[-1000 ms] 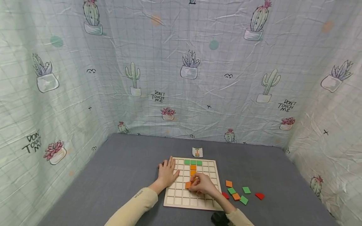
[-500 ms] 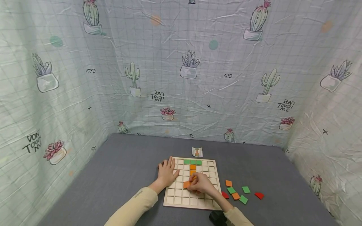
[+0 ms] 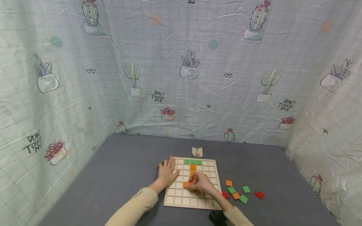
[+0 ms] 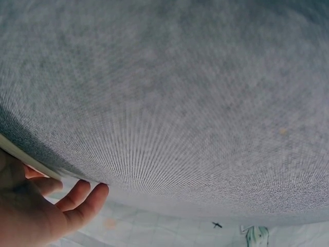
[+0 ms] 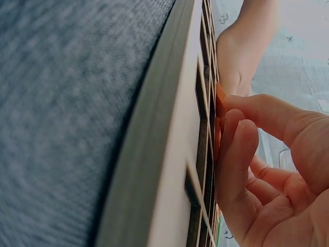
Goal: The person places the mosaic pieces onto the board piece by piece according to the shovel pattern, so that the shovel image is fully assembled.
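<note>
A wooden grid board lies on the grey table. My left hand rests on its left edge with the fingers spread; in the left wrist view those fingers reach along the rim. Over the middle of the grid, my right hand pinches a square orange tile, whose edge also shows tilted at the thumb in the right wrist view. Above that, an orange tile heads a column partly covered by my right fingers. A row of green tiles lies in cells at the board's far side.
A small pattern card lies behind the board. To the right are loose green tiles, orange tiles and red pieces. Below my right wrist is a dark object. A cactus-print sheet hangs around the table.
The pinched orange tile has shifted slightly left with a small move of my right fingers, then stays almost still. My left hand keeps its place on the board.
</note>
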The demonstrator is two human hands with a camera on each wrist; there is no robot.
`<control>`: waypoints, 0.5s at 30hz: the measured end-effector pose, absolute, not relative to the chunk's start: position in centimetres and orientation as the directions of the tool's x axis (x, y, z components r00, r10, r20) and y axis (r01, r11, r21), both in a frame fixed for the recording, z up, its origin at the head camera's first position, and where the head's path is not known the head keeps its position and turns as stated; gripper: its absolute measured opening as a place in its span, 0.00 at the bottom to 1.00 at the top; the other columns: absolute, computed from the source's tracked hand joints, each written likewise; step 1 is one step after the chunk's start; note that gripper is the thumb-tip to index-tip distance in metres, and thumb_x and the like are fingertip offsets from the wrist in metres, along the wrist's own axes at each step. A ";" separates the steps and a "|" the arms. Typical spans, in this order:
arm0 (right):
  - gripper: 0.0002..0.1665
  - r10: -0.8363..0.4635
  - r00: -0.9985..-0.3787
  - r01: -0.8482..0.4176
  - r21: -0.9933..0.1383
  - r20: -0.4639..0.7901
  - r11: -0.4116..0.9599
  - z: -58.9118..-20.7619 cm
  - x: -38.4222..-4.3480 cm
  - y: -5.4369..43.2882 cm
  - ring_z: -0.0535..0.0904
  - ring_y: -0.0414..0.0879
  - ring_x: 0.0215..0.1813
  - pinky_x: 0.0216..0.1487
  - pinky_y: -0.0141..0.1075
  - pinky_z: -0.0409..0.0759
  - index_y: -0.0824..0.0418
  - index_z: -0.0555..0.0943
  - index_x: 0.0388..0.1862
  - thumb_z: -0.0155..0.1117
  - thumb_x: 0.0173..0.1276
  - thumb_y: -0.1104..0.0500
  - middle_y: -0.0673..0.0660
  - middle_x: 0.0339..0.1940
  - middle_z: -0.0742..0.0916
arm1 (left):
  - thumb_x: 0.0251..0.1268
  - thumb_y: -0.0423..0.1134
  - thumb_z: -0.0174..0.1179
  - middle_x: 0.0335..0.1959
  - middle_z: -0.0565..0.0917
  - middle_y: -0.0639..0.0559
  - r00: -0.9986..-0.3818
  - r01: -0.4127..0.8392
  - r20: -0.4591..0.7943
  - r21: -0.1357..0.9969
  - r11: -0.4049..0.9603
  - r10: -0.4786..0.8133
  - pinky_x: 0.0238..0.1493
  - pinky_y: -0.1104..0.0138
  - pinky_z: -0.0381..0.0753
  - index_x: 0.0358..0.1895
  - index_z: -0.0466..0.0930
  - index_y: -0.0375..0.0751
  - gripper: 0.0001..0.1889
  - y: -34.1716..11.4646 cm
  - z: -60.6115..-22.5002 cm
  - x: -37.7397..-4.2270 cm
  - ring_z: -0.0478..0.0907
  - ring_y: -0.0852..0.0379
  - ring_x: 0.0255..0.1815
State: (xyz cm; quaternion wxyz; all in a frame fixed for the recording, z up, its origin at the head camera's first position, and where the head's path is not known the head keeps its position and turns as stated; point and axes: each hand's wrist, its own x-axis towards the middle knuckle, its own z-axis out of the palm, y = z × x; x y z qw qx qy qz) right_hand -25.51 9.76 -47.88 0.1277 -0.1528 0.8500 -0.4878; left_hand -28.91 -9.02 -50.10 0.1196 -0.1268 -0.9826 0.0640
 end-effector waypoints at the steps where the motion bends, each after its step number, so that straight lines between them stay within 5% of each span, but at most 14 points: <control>1: 0.15 -0.385 -0.921 -0.137 -0.867 -0.066 0.478 -47.9 -25.5 9.8 0.72 0.38 0.14 0.14 0.32 0.73 0.69 0.75 0.31 0.70 0.45 0.66 0.53 0.15 0.80 | 0.65 0.59 0.39 0.66 0.63 0.46 -0.939 0.233 0.220 -0.157 0.960 0.264 0.38 0.49 0.67 0.65 0.62 0.42 0.31 -9.0 -50.1 -28.9 0.66 0.44 0.50; 15: 0.15 -0.390 -0.918 -0.131 -0.874 -0.072 0.468 -48.0 -25.6 9.8 0.71 0.39 0.12 0.14 0.33 0.74 0.69 0.75 0.31 0.70 0.45 0.67 0.51 0.14 0.78 | 0.65 0.58 0.40 0.66 0.63 0.46 -0.940 0.235 0.217 -0.153 0.960 0.264 0.38 0.49 0.67 0.65 0.62 0.42 0.31 -9.0 -50.0 -28.9 0.66 0.44 0.51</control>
